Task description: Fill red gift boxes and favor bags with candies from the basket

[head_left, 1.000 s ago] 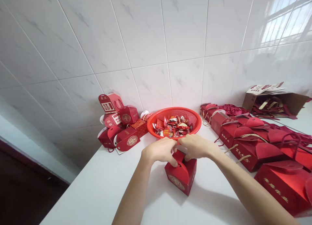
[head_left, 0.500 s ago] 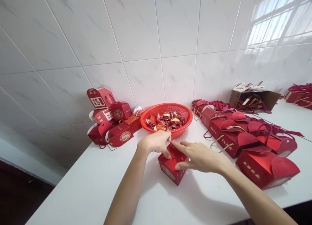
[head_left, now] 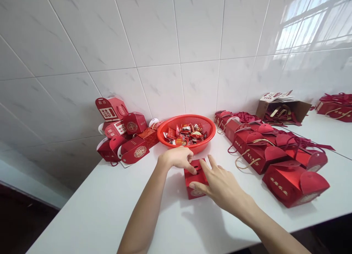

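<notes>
A small red gift box point(head_left: 195, 192) with a pale round emblem on its front stands on the white table between my hands. Its top flaps are folded inward, with dark holes showing in them. My left hand point(head_left: 180, 159) reaches over from the left, fingers curled, its thumb pressing on the top flaps. From the right, my right hand point(head_left: 220, 182) spans the box, thumb at the front upper edge and fingers along the back and right side. The fingers partly hide the top. Just behind the box sits a red plastic basket point(head_left: 202, 148) of wrapped candies point(head_left: 187, 131).
Stacked red boxes point(head_left: 134, 149) stand at the left against the tiled wall point(head_left: 154, 85). Rows of closed red boxes point(head_left: 283, 184), some with cord handles, fill the right. Behind them lies a brown carton point(head_left: 299, 109) holding ribbons, with cards on top.
The box has turned so that its emblem side faces me more squarely. My right hand has turned with it, fingers now pointing farther away from me; my left thumb stays on the top.
</notes>
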`<move>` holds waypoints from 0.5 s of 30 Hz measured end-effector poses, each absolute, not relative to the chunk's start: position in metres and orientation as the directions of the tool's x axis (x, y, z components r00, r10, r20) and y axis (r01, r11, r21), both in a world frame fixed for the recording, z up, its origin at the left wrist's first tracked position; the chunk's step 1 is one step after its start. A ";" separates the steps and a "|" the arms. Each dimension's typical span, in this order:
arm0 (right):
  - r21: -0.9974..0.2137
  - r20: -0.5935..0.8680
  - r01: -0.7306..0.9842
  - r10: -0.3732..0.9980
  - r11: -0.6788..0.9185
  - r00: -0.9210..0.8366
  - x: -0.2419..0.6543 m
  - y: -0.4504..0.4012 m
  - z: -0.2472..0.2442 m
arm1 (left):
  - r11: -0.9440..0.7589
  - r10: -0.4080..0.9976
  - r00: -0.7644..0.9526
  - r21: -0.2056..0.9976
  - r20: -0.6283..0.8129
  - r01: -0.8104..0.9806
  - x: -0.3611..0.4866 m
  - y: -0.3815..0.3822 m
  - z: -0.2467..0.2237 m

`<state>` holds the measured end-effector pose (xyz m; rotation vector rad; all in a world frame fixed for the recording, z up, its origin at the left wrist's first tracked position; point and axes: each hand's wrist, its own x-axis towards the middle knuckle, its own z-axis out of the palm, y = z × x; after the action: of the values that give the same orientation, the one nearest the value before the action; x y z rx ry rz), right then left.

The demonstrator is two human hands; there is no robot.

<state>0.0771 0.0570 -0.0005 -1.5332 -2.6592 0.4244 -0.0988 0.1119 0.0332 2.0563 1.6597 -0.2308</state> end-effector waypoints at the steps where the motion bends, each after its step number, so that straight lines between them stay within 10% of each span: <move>1: -0.246 -0.094 0.857 0.869 0.453 -0.486 0.074 0.055 -0.001 | -0.115 0.880 0.212 0.244 -0.424 0.963 -0.097 0.111 0.034; 10: -0.300 -0.008 0.860 0.900 0.413 -0.435 0.066 0.068 -0.019 | -0.180 0.862 0.282 0.267 -0.421 0.947 -0.092 0.101 0.037; 15: -0.367 0.153 0.805 0.883 0.467 -0.443 0.098 0.068 0.000 | -0.333 0.836 0.492 0.489 -0.242 0.806 -0.101 0.085 0.058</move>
<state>0.0977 0.0675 0.0001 -1.4312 -2.3981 0.3440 -0.1006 0.0845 0.0583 2.1843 1.3475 0.0710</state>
